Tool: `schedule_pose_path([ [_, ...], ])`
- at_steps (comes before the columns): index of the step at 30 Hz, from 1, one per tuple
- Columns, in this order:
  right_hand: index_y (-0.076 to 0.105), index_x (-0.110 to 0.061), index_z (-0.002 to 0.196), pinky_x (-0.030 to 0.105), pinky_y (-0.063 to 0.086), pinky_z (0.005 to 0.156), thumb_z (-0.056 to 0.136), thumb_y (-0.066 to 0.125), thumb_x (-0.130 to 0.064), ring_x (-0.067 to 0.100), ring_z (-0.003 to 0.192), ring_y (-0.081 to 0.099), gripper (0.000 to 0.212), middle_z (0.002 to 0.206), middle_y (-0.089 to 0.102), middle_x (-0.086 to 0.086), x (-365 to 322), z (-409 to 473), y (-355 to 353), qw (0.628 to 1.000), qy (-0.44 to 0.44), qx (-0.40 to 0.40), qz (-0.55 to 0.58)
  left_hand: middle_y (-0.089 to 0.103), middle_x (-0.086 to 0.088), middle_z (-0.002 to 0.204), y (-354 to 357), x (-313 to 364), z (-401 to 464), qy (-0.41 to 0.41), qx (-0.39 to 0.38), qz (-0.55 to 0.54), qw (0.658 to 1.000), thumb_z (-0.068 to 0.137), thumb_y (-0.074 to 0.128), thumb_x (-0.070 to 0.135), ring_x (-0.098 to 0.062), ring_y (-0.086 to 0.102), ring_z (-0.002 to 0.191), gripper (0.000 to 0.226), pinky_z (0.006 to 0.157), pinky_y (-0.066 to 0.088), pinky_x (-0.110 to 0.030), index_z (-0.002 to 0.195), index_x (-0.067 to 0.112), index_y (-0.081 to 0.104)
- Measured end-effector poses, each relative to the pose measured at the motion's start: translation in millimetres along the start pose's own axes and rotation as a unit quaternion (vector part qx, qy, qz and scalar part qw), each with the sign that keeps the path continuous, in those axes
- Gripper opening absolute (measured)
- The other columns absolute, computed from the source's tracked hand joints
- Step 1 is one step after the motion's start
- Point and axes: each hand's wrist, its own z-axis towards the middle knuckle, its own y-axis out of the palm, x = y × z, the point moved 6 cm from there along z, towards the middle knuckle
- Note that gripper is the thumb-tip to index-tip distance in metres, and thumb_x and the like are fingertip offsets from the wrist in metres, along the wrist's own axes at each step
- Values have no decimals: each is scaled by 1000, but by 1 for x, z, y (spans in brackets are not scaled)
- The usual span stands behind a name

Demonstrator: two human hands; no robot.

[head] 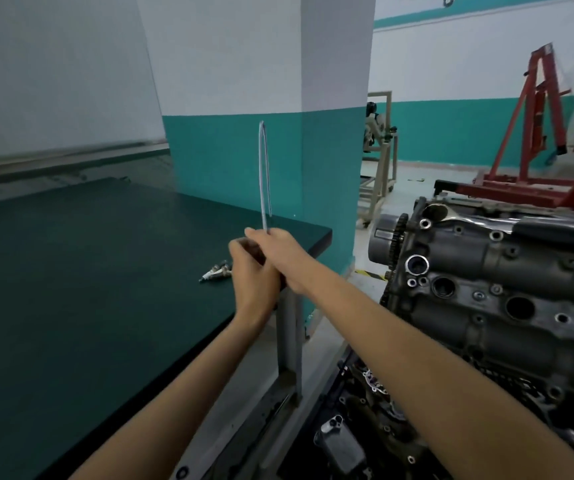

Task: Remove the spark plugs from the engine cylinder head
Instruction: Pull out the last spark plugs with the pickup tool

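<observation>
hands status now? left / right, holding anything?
Left hand: fingers curled round something dark; what it is cannot be told.
Right hand: pinches the bent thin silver wire loop, which stands upright above the dark green table.

Your light is dim and flat, cool indoor cast, no hard shadows. The table point(88, 289) top reads very dark, almost no detail. Behind the pillar point(264, 98) the white wall is your brightest area, slightly washed out. You get small glare spots on the engine point(507, 292) metal right of the pillar. Left of the pillar the wall and ledge are smeared and soft. Wide-angle bend shows: the pillar edges lean, the frame corners stretch. The wire loop point(264, 171) in front of the pillar is thin, slightly blurred.
</observation>
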Motion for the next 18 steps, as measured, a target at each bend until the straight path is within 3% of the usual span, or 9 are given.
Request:
schedule_pose_path([
  [2,53,-14,95,23,46,59,95,45,-15,14,66,53,8,77,57,6,-18,-9,-22,999,-26,19,25,58,2,90,18,20,-22,49,-31,-45,997,93,48,7,-10,58,84,9,73,47,-22,100,9,45],
  [3,52,-13,98,20,44,53,95,39,-7,12,61,50,14,72,54,4,-27,-14,-35,998,-40,37,13,59,0,90,25,28,-29,74,-52,-55,994,93,45,9,-11,57,84,6,75,46,-25,98,11,48],
  [5,50,-10,102,16,40,44,91,32,3,11,55,45,25,67,49,3,-43,-29,-60,993,-67,69,-63,57,1,81,30,44,-33,128,-60,-38,989,88,41,15,-9,53,75,11,70,42,-25,88,13,51],
  [7,49,-10,97,20,35,43,88,32,4,12,54,41,24,68,45,3,-54,-49,-81,977,-93,73,-178,52,-1,84,29,56,-24,153,-24,-16,988,82,40,14,-12,48,77,10,72,39,-26,88,11,48],
  [10,55,-13,84,22,32,40,87,35,1,13,47,38,24,61,43,-1,-68,-92,-117,936,-140,81,-311,43,-13,114,38,70,3,173,-7,64,983,81,48,2,-25,43,105,35,96,35,-36,116,2,43],
  [12,58,-13,79,18,32,38,87,38,0,10,43,37,25,52,42,-5,-76,-125,-144,926,-178,99,-319,33,-20,137,53,76,21,181,-32,128,975,85,55,4,-31,31,129,58,111,20,-36,136,-6,28],
  [14,57,-10,77,16,27,37,89,40,3,6,38,32,25,44,39,-11,-77,-159,-170,935,-199,108,-274,22,-22,146,69,83,36,182,-52,162,968,89,56,12,-33,19,137,69,115,11,-37,141,-8,16],
  [16,57,-6,78,18,23,36,89,39,7,7,35,26,24,41,34,-11,-75,-192,-197,936,-212,131,-247,29,-23,143,86,94,45,201,-59,180,961,94,51,16,-33,26,134,60,113,16,-38,141,-7,22],
  [18,57,-3,77,20,23,37,88,39,9,9,36,25,25,42,33,-8,-71,-226,-221,928,-228,161,-246,57,-16,111,107,105,44,213,-99,168,957,99,41,22,-30,49,106,29,98,37,-42,117,1,50],
])
